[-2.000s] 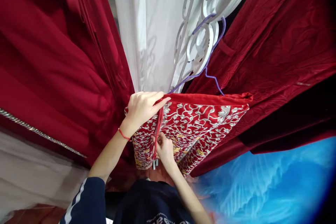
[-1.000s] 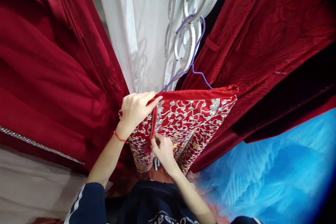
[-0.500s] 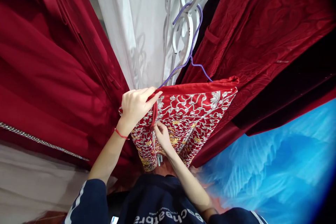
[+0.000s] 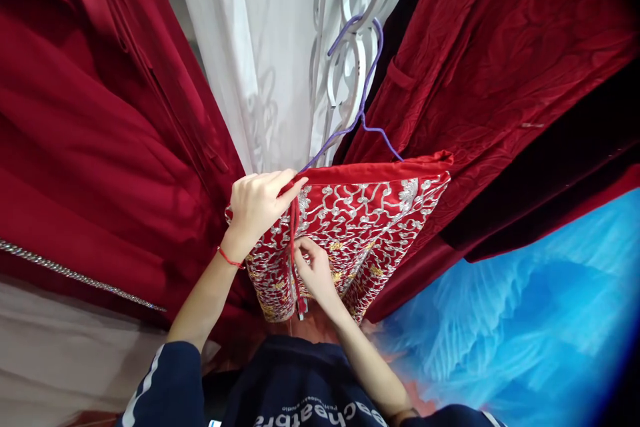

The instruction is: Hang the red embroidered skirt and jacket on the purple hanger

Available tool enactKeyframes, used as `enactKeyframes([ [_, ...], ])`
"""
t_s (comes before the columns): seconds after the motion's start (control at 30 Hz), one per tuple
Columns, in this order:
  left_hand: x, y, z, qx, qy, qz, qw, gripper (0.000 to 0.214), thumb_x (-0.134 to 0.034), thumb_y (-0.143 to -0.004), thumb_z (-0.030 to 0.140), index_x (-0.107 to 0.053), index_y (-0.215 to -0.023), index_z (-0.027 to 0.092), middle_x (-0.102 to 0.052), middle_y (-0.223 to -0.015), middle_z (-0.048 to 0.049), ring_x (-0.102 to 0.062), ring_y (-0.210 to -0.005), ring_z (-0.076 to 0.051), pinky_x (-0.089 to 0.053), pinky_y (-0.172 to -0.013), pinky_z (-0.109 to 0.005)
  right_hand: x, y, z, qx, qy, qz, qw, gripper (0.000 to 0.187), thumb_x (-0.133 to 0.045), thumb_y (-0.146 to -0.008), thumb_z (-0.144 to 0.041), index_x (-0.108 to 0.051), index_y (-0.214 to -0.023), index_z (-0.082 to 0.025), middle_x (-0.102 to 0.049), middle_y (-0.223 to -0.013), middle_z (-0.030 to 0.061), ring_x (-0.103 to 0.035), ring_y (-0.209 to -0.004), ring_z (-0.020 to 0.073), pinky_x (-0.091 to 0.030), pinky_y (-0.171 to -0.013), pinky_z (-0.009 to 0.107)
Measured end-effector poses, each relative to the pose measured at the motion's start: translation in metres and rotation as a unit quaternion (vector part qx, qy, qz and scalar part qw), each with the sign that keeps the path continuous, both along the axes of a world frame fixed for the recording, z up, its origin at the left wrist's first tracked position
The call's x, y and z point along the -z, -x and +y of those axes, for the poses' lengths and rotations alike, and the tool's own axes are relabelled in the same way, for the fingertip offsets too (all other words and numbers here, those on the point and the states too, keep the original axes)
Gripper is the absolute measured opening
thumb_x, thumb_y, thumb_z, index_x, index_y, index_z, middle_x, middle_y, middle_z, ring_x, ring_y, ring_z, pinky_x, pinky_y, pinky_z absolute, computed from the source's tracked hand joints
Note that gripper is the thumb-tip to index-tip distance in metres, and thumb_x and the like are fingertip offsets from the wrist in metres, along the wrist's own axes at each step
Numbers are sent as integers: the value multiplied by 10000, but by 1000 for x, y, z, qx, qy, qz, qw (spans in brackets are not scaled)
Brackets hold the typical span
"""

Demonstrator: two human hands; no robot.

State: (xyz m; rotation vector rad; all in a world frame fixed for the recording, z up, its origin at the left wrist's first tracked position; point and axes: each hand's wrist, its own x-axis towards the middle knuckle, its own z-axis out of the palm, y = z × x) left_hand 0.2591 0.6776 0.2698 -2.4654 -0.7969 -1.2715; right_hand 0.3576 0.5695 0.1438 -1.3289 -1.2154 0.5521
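In the head view a red skirt (image 4: 360, 203) with silver and gold embroidery hangs from a purple wire hanger (image 4: 371, 73). My left hand (image 4: 260, 207) is closed over the left end of its plain red waistband, thumb in front and fingers behind. A thin red cord (image 4: 294, 223) drops from beneath that thumb down the front of the cloth. Just below, my right hand (image 4: 314, 269) pinches at the cord with thumb and forefinger. The left palm hides the skirt's left top corner.
The hanger hooks on a white scrollwork metal frame (image 4: 357, 73). Dark red drapes (image 4: 100, 133) hang at left, and patterned red cloth (image 4: 475, 60) at right. White fabric (image 4: 280, 47) falls behind. Bright blue fluffy material (image 4: 525, 307) lies at lower right.
My right hand has shifted slightly down and right along the cord, whose lower end now hangs straighter below. The left hand keeps its hold on the waistband.
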Motion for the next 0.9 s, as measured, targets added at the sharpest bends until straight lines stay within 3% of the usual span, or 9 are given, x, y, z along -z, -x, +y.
enactKeyframes([
  [0.13,1,-1,1,-1,1,0,1000,466,-435,-977,560,-736,-841,231,-675,-611,-10,-587,-533,-148,-306,-542,-302,4,-4,8,-43,8,69,997,145,-504,-852,-273,-576,-741,-213,-586,-739,5,-526,-704,156,-420,-688,270],
  [0.27,1,-1,3,0,1,2,1000,465,-433,-980,555,-726,-827,228,-679,-617,-8,-587,-535,-144,-303,-539,-301,-8,-8,5,-77,11,70,995,206,-539,-889,-374,-616,-778,-218,-606,-770,15,-535,-726,165,-430,-699,279],
  [0.43,-1,-1,1,2,8,6,1000,451,-439,-986,533,-718,-811,223,-672,-610,4,-575,-534,-133,-299,-542,-299,-28,-4,-11,-41,13,18,999,297,-510,-950,-392,-598,-737,-205,-575,-707,-5,-512,-697,151,-410,-712,271],
  [0.67,-1,-1,-1,-6,-3,11,1000,469,-429,-985,550,-707,-803,219,-688,-632,2,-565,-534,-126,-295,-544,-292,-27,1,-12,-54,-1,97,994,248,-548,-927,-410,-573,-776,-214,-519,-715,-13,-463,-667,140,-402,-660,258],
  [0.9,-1,-1,-4,-6,-2,4,1000,462,-443,-982,543,-693,-769,218,-680,-617,3,-561,-527,-130,-287,-537,-294,-37,2,-23,-14,0,72,997,294,-528,-951,-428,-569,-760,-208,-524,-697,-11,-471,-675,140,-406,-678,262],
])
